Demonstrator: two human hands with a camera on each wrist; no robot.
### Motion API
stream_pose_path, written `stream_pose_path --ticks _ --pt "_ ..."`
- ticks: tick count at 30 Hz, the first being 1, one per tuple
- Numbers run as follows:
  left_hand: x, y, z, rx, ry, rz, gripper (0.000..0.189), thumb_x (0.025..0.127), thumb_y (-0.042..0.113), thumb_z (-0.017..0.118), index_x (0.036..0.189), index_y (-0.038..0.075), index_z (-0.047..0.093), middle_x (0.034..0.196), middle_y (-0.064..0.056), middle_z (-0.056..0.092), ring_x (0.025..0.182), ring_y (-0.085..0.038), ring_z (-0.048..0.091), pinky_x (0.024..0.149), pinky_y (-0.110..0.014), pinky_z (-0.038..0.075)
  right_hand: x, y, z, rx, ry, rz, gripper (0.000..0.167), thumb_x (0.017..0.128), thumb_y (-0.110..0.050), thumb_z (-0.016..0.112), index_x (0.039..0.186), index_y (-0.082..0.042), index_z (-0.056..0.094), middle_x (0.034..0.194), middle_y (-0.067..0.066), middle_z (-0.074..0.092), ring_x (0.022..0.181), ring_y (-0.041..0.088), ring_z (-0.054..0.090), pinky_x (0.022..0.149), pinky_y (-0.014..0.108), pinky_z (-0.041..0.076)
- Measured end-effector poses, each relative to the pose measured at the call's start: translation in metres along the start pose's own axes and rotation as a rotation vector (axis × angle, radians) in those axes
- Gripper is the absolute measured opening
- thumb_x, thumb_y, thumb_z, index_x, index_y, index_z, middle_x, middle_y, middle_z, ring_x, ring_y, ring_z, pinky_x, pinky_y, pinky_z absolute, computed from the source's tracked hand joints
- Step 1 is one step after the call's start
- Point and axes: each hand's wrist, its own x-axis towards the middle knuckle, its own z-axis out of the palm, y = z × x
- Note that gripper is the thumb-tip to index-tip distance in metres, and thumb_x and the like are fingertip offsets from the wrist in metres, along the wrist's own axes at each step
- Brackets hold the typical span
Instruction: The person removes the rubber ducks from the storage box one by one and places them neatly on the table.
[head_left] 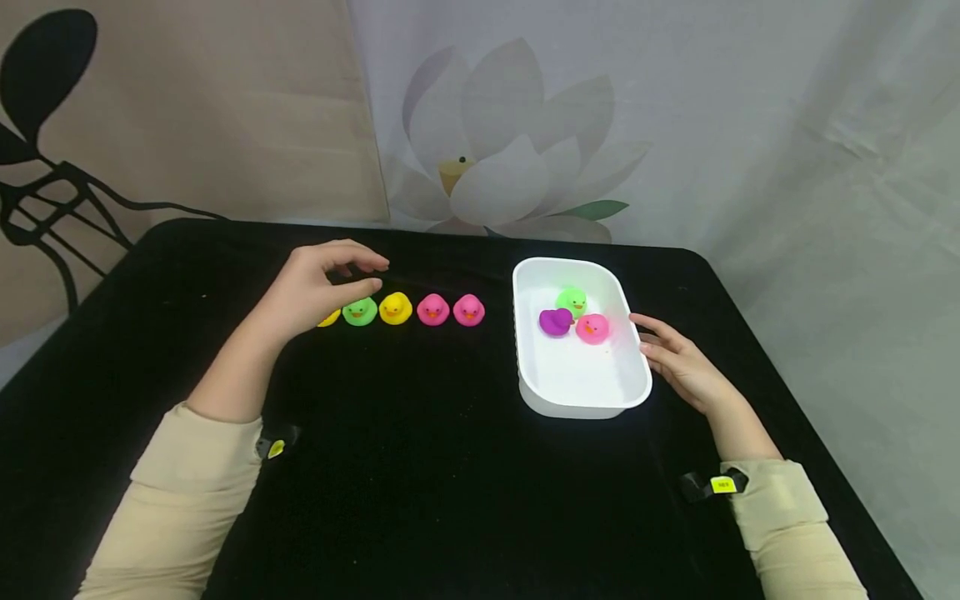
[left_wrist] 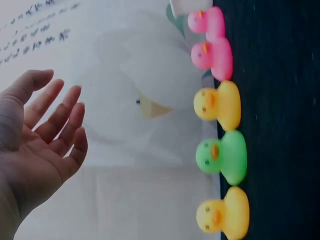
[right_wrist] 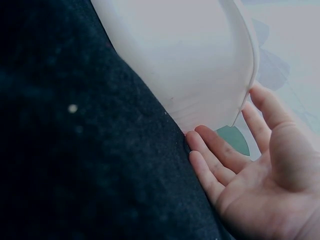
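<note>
My left hand (head_left: pixel 303 287) hovers over the left end of a row of rubber ducks, fingers loosely bent and nothing between them. In the head view it partly hides a yellow duck (head_left: pixel 328 319); to the right follow a green duck (head_left: pixel 360 312), another yellow duck (head_left: pixel 395 308) and two pink ducks (head_left: pixel 432 310). The left wrist view shows the hand (left_wrist: pixel 42 135) apart from them. My right hand (head_left: pixel 686 367) touches the right side of a white plastic bin (head_left: pixel 570 383) with extended fingers. Inside lie a green duck (head_left: pixel 573 300), a purple duck (head_left: pixel 555 322) and a pink duck (head_left: pixel 593 329).
A black cloth (head_left: pixel 420 492) covers the table. Behind it hangs a pale curtain (head_left: pixel 750 125) with a printed lotus flower. Each sleeve carries a black wrist device (head_left: pixel 712 485) with a yellow label.
</note>
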Motion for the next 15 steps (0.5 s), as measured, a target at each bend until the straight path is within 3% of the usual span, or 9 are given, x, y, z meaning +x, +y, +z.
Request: stream_pose_path --ticks 15 --pt "0.003 0.029 0.048 -0.103 -0.11 0.153 0.02 0.088 0.016 0.071 0.106 0.009 0.071 0.106 0.001 0.065 0.102 -0.018 0.054 0.086 -0.044 0.043 0.001 0.001 0.001 -0.003 0.015 0.011 0.052 0.1 -0.019 0.05 0.148 -0.01 0.032 0.142 0.026 0.034 0.112 0.01 0.054 0.092 0.022 0.044"
